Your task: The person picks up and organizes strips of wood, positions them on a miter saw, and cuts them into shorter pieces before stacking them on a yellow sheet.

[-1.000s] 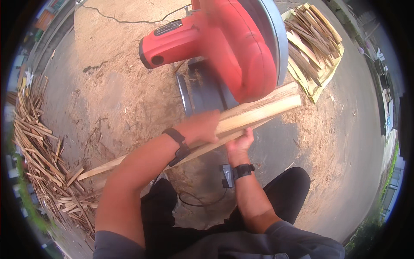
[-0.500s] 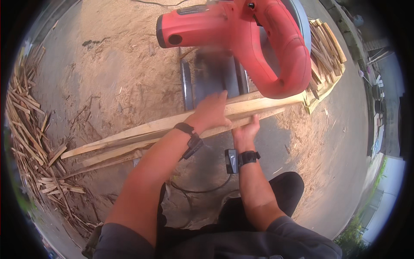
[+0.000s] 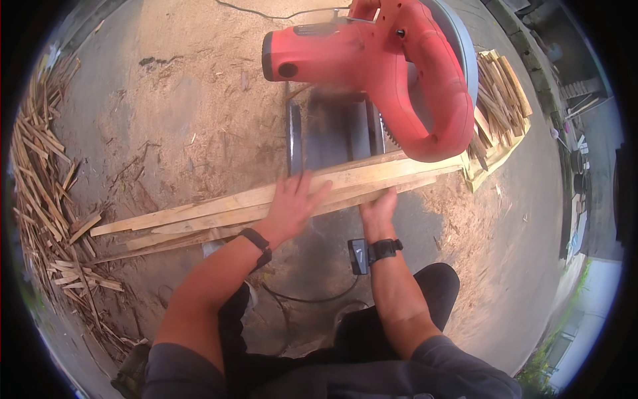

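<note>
A bundle of long, pale wooden strips lies diagonally across the dark metal base of a red saw with a grey blade guard and toothed blade. My left hand rests on top of the strips, left of centre, with fingers spread. My right hand grips the strips' near edge from below, right of my left hand, its fingertips partly hidden. A small dark box with a cable is beside my right wrist.
A heap of offcuts lines the left side. At upper right, more strips are piled on a yellowish sheet. Sawdust covers much of the concrete ground. A cord runs along the top, and assorted items stand along the far right edge.
My left hand has slid left along the strips and spread its fingers. The strips now reach farther left than a second ago. The saw appears farther right in view.
</note>
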Action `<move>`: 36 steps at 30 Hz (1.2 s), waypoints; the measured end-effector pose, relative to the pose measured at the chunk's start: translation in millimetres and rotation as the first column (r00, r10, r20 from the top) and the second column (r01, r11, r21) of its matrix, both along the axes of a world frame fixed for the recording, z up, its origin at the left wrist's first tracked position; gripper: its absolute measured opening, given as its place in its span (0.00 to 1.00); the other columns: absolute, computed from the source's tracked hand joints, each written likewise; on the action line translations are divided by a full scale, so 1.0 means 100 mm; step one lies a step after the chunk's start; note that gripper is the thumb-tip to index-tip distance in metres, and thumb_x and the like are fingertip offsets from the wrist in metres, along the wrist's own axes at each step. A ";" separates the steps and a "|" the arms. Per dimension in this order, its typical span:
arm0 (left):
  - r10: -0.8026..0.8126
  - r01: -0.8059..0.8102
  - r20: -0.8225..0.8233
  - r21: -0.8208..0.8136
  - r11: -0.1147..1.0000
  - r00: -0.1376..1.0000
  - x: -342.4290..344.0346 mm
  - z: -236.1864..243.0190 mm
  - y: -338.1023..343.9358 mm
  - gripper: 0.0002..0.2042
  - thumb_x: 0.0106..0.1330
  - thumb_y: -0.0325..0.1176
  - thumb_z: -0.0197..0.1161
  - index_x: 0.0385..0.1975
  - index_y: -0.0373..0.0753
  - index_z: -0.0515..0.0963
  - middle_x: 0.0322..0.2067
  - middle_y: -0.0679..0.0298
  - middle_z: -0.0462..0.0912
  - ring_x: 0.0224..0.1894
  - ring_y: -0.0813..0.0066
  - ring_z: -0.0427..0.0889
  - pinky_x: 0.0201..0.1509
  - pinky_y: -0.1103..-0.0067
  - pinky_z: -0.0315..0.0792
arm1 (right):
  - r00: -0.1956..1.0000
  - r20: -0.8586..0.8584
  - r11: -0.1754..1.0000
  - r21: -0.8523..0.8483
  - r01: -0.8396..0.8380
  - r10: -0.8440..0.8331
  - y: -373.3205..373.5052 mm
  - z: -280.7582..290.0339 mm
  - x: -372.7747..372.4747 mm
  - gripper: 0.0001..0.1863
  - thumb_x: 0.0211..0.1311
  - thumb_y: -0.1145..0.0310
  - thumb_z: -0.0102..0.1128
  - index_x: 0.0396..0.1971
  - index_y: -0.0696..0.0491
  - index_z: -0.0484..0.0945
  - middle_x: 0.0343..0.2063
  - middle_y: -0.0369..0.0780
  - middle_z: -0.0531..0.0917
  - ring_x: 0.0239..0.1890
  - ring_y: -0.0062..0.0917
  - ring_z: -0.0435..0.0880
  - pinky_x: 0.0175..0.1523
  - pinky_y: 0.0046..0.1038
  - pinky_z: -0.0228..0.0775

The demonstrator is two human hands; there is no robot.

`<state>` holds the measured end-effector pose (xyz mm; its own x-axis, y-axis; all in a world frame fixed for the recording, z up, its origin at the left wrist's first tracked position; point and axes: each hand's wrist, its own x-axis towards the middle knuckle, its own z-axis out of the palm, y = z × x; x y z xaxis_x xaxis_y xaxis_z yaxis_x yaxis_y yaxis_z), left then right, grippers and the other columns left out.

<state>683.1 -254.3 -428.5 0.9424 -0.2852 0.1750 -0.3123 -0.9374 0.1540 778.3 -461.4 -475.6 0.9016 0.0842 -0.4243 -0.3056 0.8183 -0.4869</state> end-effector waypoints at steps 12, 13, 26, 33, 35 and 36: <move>0.046 -0.048 -0.126 -0.011 0.999 0.991 0.24 0.03 0.00 0.38 0.48 0.29 0.63 0.64 0.46 0.60 0.56 0.43 0.63 0.55 0.51 0.66 0.52 0.54 0.63 | 0.958 -0.044 0.919 -0.272 -0.284 0.283 -0.38 -0.52 0.33 0.26 0.68 0.57 0.41 0.59 0.60 0.60 0.59 0.50 0.65 0.58 0.40 0.68 0.59 0.45 0.61; 0.050 -0.049 -0.122 0.011 0.999 0.991 0.26 0.03 -0.03 0.38 0.48 0.29 0.64 0.65 0.46 0.59 0.56 0.41 0.63 0.56 0.50 0.66 0.52 0.52 0.63 | 0.955 -0.060 0.902 -0.314 -0.296 0.292 -0.45 -0.52 0.33 0.26 0.68 0.58 0.42 0.59 0.60 0.60 0.58 0.51 0.66 0.58 0.40 0.68 0.58 0.44 0.62; 0.055 -0.038 -0.115 0.151 0.988 0.992 0.10 0.00 -0.04 0.39 0.51 0.32 0.64 0.66 0.46 0.57 0.58 0.37 0.61 0.58 0.48 0.65 0.52 0.48 0.62 | 0.811 0.199 0.621 -0.748 -0.237 0.550 0.05 2.28 -0.25 0.17 0.64 0.68 0.52 0.49 0.62 0.71 0.34 0.48 0.82 0.35 0.33 0.83 0.36 0.29 0.79; 0.014 0.006 -0.142 0.143 0.990 0.990 0.19 -0.02 -0.13 0.40 0.51 0.30 0.63 0.67 0.45 0.54 0.58 0.37 0.61 0.57 0.48 0.66 0.52 0.49 0.62 | 0.817 0.293 0.814 -0.484 -0.321 0.497 0.07 2.78 0.21 0.18 0.70 0.63 0.46 0.49 0.62 0.70 0.42 0.48 0.80 0.40 0.32 0.83 0.36 0.27 0.79; 0.010 0.006 -0.111 0.148 0.989 0.994 0.19 0.02 -0.10 0.40 0.50 0.29 0.63 0.67 0.44 0.54 0.58 0.37 0.61 0.57 0.48 0.66 0.52 0.49 0.62 | 0.787 0.346 0.812 -0.495 -0.310 0.512 0.19 3.00 0.48 0.19 0.70 0.63 0.45 0.50 0.63 0.69 0.46 0.49 0.79 0.44 0.33 0.82 0.40 0.29 0.78; -0.004 0.024 -0.143 0.136 0.990 0.990 0.24 0.06 -0.14 0.39 0.50 0.29 0.63 0.66 0.44 0.55 0.58 0.37 0.62 0.56 0.48 0.67 0.52 0.50 0.63 | 0.747 0.386 0.788 -0.543 -0.291 0.542 0.21 3.13 0.65 0.19 0.70 0.63 0.44 0.51 0.64 0.68 0.47 0.50 0.78 0.46 0.33 0.81 0.42 0.30 0.78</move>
<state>707.6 -268.5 -422.7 0.9506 -0.3103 -0.0017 -0.3095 -0.9484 0.0684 842.9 -440.4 -162.2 0.9025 0.4304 -0.0144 -0.1752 0.3364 -0.9253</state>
